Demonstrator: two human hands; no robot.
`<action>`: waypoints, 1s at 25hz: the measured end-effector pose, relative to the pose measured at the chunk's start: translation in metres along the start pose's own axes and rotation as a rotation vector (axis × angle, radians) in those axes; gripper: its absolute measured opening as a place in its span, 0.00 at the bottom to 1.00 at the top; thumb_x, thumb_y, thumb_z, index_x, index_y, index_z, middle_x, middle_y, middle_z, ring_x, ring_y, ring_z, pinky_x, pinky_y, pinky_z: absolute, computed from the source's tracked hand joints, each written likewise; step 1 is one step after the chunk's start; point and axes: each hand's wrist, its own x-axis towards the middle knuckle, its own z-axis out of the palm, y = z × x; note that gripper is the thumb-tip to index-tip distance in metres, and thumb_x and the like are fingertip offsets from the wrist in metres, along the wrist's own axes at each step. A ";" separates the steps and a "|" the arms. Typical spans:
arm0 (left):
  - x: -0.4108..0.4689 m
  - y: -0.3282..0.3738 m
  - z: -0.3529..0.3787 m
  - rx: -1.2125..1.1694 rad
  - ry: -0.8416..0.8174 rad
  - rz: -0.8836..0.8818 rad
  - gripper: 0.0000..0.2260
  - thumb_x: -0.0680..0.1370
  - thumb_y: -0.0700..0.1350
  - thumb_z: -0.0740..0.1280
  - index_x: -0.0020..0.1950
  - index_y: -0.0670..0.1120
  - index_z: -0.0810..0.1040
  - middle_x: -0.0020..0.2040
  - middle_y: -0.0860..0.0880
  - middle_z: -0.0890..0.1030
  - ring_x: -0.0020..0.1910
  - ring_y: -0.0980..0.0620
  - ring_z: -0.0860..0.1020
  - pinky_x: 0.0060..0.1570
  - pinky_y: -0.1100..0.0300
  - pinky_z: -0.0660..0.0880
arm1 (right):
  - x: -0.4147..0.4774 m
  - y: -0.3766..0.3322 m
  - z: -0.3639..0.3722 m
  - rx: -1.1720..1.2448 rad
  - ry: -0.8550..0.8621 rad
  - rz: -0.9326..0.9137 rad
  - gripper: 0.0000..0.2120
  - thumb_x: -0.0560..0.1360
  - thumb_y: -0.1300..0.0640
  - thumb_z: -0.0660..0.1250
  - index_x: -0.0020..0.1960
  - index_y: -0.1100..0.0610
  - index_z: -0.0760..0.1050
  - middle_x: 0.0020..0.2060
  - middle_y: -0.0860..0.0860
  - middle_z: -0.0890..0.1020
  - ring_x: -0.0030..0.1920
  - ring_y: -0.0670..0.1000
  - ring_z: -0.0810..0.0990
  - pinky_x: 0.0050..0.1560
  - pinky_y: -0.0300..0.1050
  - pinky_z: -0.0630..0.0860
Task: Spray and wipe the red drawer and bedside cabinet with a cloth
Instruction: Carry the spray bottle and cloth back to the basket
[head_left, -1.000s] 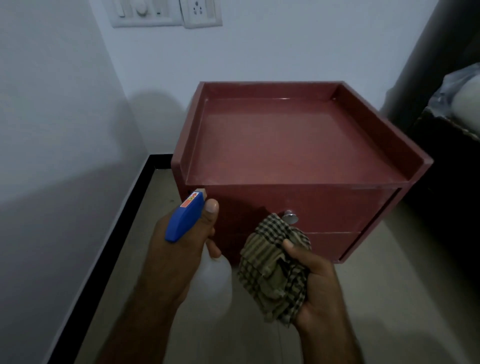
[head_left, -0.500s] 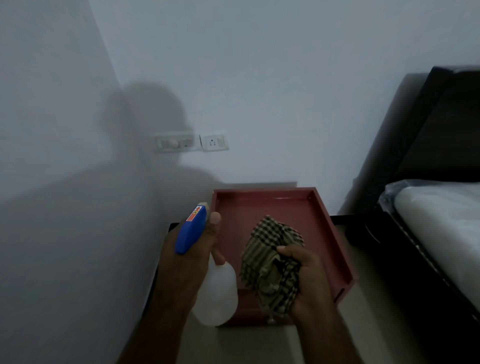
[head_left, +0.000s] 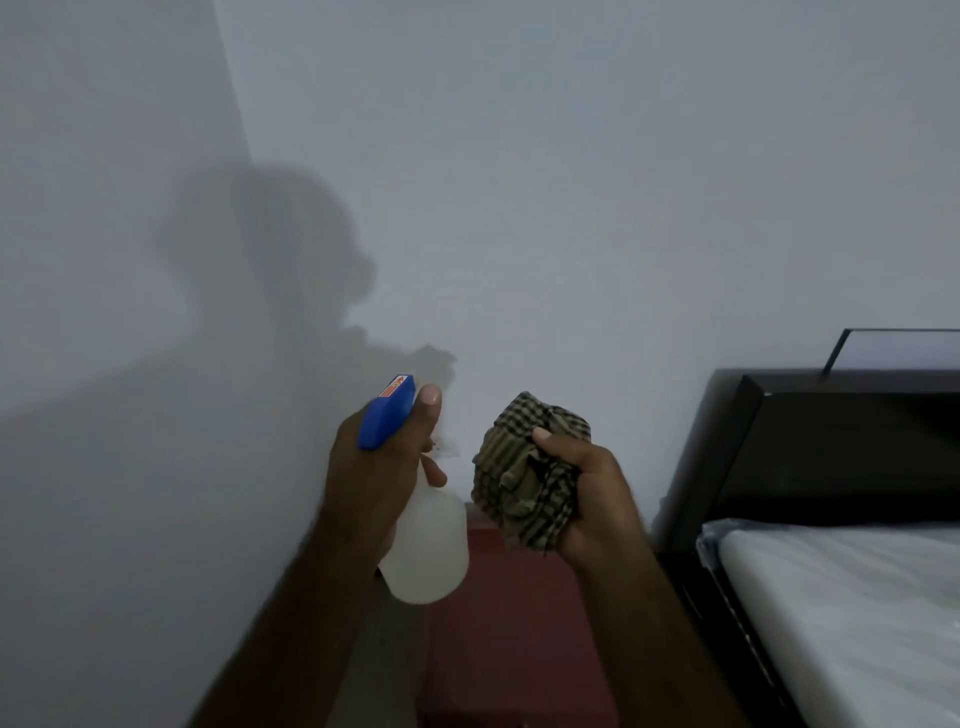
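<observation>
Spray step, I judge — left hand (head_left: 374, 480), fingers curled round the spray bottle (head_left: 431, 551); right hand (head_left: 592, 499), fingers clutching the cloth (head_left: 519, 467); next, aim down at the red cabinet (head_left: 519, 649), six o'clock.

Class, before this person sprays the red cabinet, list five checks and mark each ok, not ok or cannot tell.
1. The spray bottle sits in the left hand: ok.
2. The cloth is held in the right hand: ok.
3. Its nozzle aims at the red cabinet: not ok, it faces the wall.
4. Cabinet in full view: not ok, only partly visible.
5. Liquid in bottle: cannot tell.
</observation>
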 end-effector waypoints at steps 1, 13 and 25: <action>0.008 0.028 0.000 0.004 0.005 0.013 0.21 0.77 0.61 0.70 0.48 0.42 0.80 0.35 0.47 0.81 0.28 0.47 0.81 0.30 0.61 0.77 | -0.005 -0.021 0.021 -0.022 -0.001 -0.006 0.22 0.75 0.63 0.66 0.66 0.71 0.78 0.65 0.69 0.79 0.69 0.71 0.76 0.72 0.71 0.70; 0.051 0.221 0.007 0.002 -0.035 0.063 0.18 0.76 0.64 0.71 0.52 0.50 0.80 0.42 0.44 0.82 0.26 0.50 0.82 0.26 0.61 0.77 | -0.059 -0.169 0.153 -0.124 0.151 -0.201 0.10 0.81 0.64 0.64 0.58 0.65 0.81 0.50 0.61 0.88 0.48 0.61 0.88 0.49 0.58 0.85; 0.043 0.260 0.086 -0.054 -0.158 0.143 0.20 0.76 0.64 0.71 0.57 0.50 0.81 0.43 0.45 0.83 0.27 0.50 0.82 0.38 0.55 0.80 | -0.100 -0.240 0.124 -0.091 0.197 -0.402 0.12 0.77 0.68 0.65 0.60 0.66 0.80 0.54 0.62 0.86 0.54 0.63 0.86 0.64 0.65 0.79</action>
